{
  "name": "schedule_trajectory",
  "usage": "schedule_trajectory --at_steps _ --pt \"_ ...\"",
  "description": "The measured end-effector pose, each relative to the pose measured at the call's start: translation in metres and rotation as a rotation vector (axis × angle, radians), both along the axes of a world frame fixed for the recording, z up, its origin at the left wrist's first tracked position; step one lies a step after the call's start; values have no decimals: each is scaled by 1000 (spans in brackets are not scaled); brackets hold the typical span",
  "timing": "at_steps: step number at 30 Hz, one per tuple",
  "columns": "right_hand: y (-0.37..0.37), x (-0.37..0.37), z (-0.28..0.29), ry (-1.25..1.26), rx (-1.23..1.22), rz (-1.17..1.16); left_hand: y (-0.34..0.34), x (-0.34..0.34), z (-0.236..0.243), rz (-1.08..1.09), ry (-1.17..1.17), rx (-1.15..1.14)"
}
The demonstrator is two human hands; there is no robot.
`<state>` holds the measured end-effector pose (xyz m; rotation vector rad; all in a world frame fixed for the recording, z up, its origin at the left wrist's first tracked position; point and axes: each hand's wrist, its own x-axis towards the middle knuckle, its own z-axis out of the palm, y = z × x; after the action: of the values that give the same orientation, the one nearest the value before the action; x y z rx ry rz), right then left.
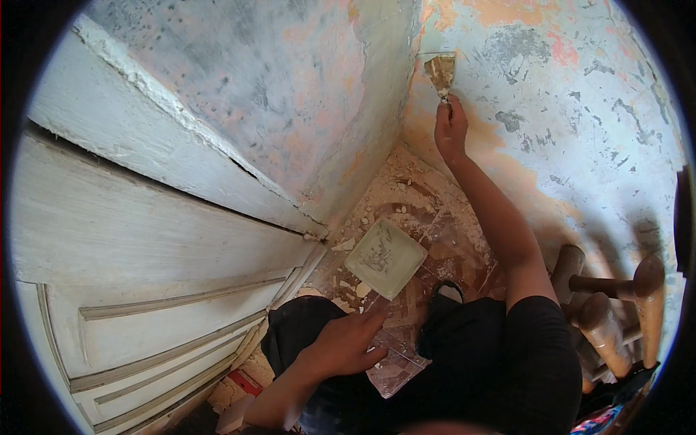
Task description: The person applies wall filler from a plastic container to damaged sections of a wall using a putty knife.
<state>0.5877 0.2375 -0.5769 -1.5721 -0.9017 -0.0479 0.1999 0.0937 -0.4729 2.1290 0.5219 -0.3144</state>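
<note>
My right hand (451, 127) is wrapped round the handle of a putty knife (440, 72), raised high in front of me. The knife's wide, dirty blade points up and lies at the patchy wall (507, 94), close to the corner. Over my bent left knee, my left hand (346, 342) rests with its fingers stretched out and holds nothing. A square, pale green tub (399, 272) with grey smears inside stands on the floor ahead of it.
Paint flakes and crumbs litter the tiled floor (435, 206). A white panelled door (167, 239) runs along the left. Upturned wooden furniture legs (605, 333) stick up at the right, beside the wall. A red box (245, 381) sits at the lower left.
</note>
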Motion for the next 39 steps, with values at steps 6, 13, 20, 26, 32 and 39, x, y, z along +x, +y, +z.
schedule_trajectory --at_steps 6,13,20,26,32,39 --pt "-5 1 15 -37 2 -1 0 1 0 -33 -19 5" --pt "4 17 -25 147 24 218 -1 6 2 -31 -36 -2" --pt "1 11 -10 428 162 359 0 3 1 -29 -25 -7" --pt "22 27 -16 167 29 234 0 2 -1 -46 19 11" --pt "11 14 -55 48 -4 206 -2 -1 -2 0 -28 37" --pt "7 9 -3 434 168 339 -3 -4 -3 -2 -21 26"
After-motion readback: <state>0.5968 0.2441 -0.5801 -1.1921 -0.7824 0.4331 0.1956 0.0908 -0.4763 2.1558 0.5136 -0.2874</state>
